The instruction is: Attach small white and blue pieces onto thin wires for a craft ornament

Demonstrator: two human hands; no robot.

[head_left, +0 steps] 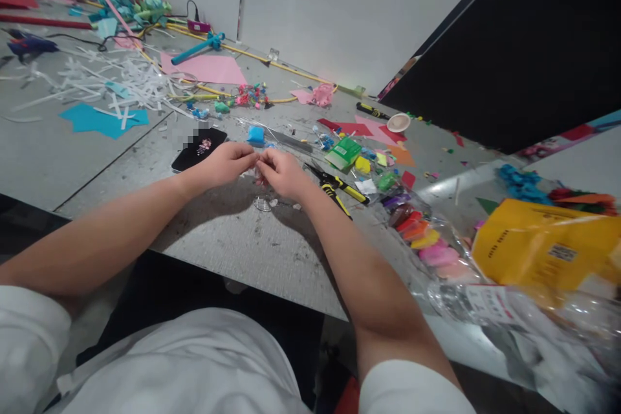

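My left hand (229, 163) and my right hand (281, 173) meet fingertip to fingertip above the near part of the grey table (233, 233). Both are closed in a pinch, and what they hold, if anything, is too small to make out. Just below them lies a small coil of thin silver wire (262, 204). A black phone (198, 147) rests under and left of my left hand. Behind the fingertips sits a bright blue lump (255, 135). Pliers with black and yellow handles (337, 186) lie right beside my right wrist.
White paper strips (140, 81) and a blue paper piece (104, 119) spread on the left. A green packet (344, 152) lies beyond the pliers. Coloured clay-like pieces in clear bags (427, 239) and a yellow package (543, 246) fill the right side. A white panel (330, 13) bounds the back.
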